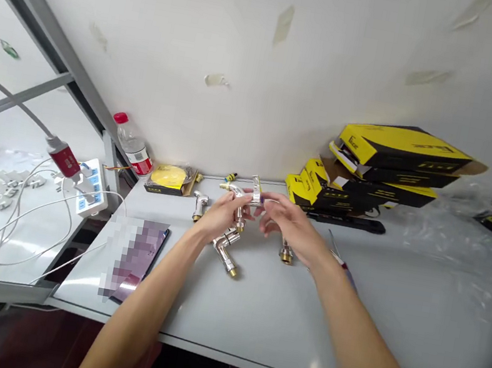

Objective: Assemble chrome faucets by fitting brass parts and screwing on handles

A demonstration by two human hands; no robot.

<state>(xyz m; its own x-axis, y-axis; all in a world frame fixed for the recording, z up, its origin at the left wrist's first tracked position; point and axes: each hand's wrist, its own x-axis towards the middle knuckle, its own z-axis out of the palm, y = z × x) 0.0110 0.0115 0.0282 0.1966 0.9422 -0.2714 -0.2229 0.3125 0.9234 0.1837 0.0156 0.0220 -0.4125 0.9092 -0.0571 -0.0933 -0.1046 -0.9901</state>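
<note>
Over the white workbench (344,328), our left hand (221,214) grips a chrome tap fitting (237,192) between both hands, our right hand (288,226) touching it with parted fingers; it should feel heavy, stiff and slippery, safest held by its body.

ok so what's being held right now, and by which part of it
A chrome tap: the left hand grips it around its body, and the right hand seems to reach its upper end, though fingers hide the contact.

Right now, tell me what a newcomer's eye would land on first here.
First come the left hand and right hand, meeting mid-table around a chrome tap fitting with brass ends. Behind them, to the right, yellow-and-black boxes are stacked against the wall. Nearer the left edge of the table lies a partly pixelated phone.
</note>
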